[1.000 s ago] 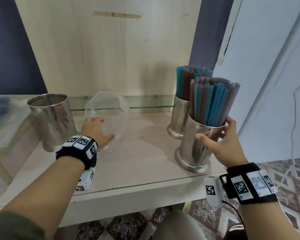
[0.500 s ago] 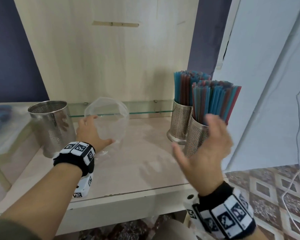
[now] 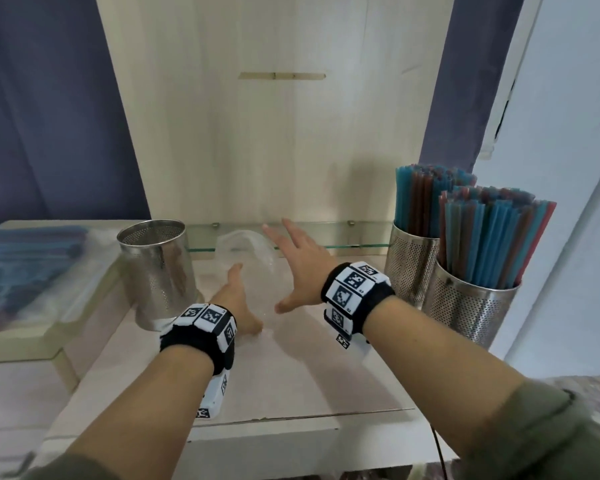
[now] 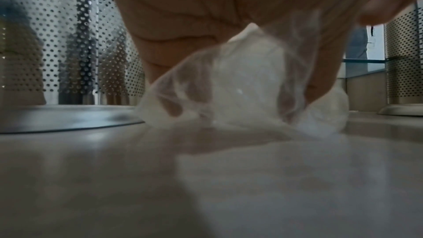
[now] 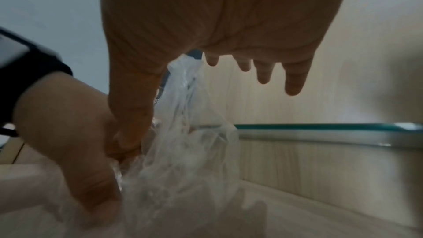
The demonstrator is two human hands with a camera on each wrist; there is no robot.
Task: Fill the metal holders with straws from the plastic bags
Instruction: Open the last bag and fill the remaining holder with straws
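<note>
on my feed, two hands work over the pale wooden shelf (image 3: 291,386). nearest, my left hand (image 3: 238,306) has its fingers curled into one crumpled clear plastic bag (image 3: 253,247), gripping it against the shelf. my right hand (image 3: 300,265) hovers just beside it, fingers spread and straight, holding nothing. i count three perforated metal holders: one empty holder (image 3: 158,271) just left of the bag, and two on the right, the front holder (image 3: 471,310) and the rear holder (image 3: 411,261), each packed with blue and red straws (image 3: 492,237). far left, one blurred bag of blue straws (image 3: 25,268) lies flat.
</note>
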